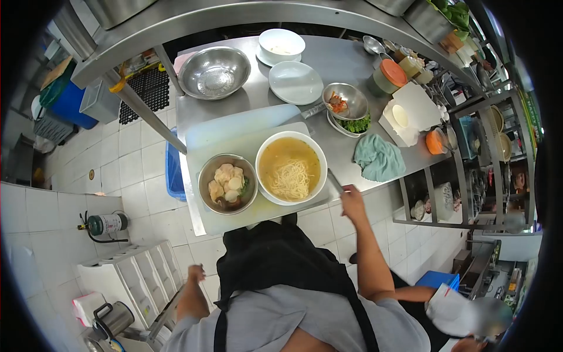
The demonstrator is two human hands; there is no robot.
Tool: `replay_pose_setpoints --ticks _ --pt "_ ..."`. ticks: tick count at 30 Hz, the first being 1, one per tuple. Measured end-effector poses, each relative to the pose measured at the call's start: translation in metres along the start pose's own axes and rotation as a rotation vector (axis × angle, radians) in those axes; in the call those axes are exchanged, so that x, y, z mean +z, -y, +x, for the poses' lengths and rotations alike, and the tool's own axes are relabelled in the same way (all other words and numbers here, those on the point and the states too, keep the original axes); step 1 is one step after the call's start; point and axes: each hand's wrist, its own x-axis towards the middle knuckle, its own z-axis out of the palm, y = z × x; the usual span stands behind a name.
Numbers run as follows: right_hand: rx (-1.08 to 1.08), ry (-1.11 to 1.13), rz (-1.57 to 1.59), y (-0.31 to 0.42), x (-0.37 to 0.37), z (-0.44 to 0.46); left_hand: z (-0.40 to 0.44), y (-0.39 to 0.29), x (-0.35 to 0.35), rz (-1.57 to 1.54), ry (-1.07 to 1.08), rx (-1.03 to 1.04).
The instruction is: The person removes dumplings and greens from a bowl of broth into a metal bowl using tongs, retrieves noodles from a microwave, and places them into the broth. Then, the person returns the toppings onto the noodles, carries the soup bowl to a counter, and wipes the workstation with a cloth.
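My right hand (pixel 353 202) is closed round the end of a flat metal utensil (pixel 335 180) at the counter's front edge, just right of a white bowl (pixel 321 186) of broth and noodles (pixel 291 179). Left of that bowl, on the pale cutting board (pixel 226 222), stands a metal bowl (pixel 202 190) with dumplings (pixel 229 174), pale round pieces and some greens. Down at the lower left, away from the counter, my left hand (pixel 196 272) hangs with its fingers curled and nothing visible in them.
Behind are a large metal bowl (pixel 214 73), white bowls (pixel 296 83), a small metal bowl (pixel 352 100) over chopped greens (pixel 356 125), a green cloth (pixel 378 158) and an open carton (pixel 404 120). A shelf (pixel 234 22) spans above. Another person's arm (pixel 414 293) shows at lower right.
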Motion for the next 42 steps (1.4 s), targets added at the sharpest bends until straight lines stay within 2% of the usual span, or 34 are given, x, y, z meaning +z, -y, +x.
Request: replay_pose_setpoints --ticks 1,2,3,6,7,9,10,12,14,15,18,21,24,29,33,39,42 --pt "0.015 -0.043 0.036 0.0 -0.019 0.004 -0.02 -0.007 0.024 -0.202 -0.055 -0.087" --pt "-0.091 -0.101 -0.027 -0.008 -0.037 0.015 -0.033 -0.008 0.04 -0.407 -0.107 -0.177" --pt "-0.225 -0.163 -0.198 0.026 -0.058 0.001 -0.04 -0.009 0.045 -0.418 -0.11 -0.184" --pt "-0.407 0.098 -0.115 0.079 -0.1 -0.008 -0.041 -0.026 0.052 -0.635 -0.237 -0.132" --pt "-0.417 0.107 -0.12 0.102 -0.104 -0.014 -0.038 -0.034 0.051 -0.707 -0.28 -0.112" --pt "-0.662 0.318 -0.344 0.143 -0.092 -0.027 -0.032 -0.052 0.047 -0.846 -0.365 -0.073" --pt "-0.669 0.322 -0.348 0.153 -0.08 -0.025 -0.027 -0.061 0.04 -0.85 -0.375 -0.041" --pt "-0.752 0.417 -0.646 0.172 -0.058 -0.022 -0.022 -0.083 0.028 -0.863 -0.386 -0.008" --pt "-0.76 0.447 -0.752 0.176 -0.029 -0.014 -0.03 -0.108 0.022 -0.9 -0.455 0.134" --pt "-0.754 0.476 -0.853 0.175 -0.018 -0.008 -0.033 -0.118 0.021 -0.911 -0.455 0.134" --pt "-0.799 0.485 -0.881 0.17 0.005 0.004 -0.039 -0.128 0.031 -0.945 -0.489 0.186" --pt "-0.814 0.594 -0.713 0.166 0.007 0.028 -0.037 -0.121 0.051 -0.905 -0.476 0.137" --pt "-0.718 0.582 -0.543 0.19 -0.015 0.019 -0.035 -0.104 0.072 -0.933 -0.456 0.036" --pt "-0.761 0.508 -0.44 0.226 -0.058 -0.001 -0.03 -0.076 0.087 -0.926 -0.42 -0.045" --pt "-0.717 0.47 -0.441 0.253 -0.086 -0.017 -0.02 -0.064 0.079 -0.956 -0.453 -0.017" --pt "-0.702 0.445 -0.406 0.292 -0.119 -0.051 -0.032 -0.09 0.051 -0.964 -0.492 0.041" --pt "-0.766 0.377 -0.463 0.3 -0.129 -0.063 -0.029 -0.098 0.051 -1.001 -0.497 0.069"
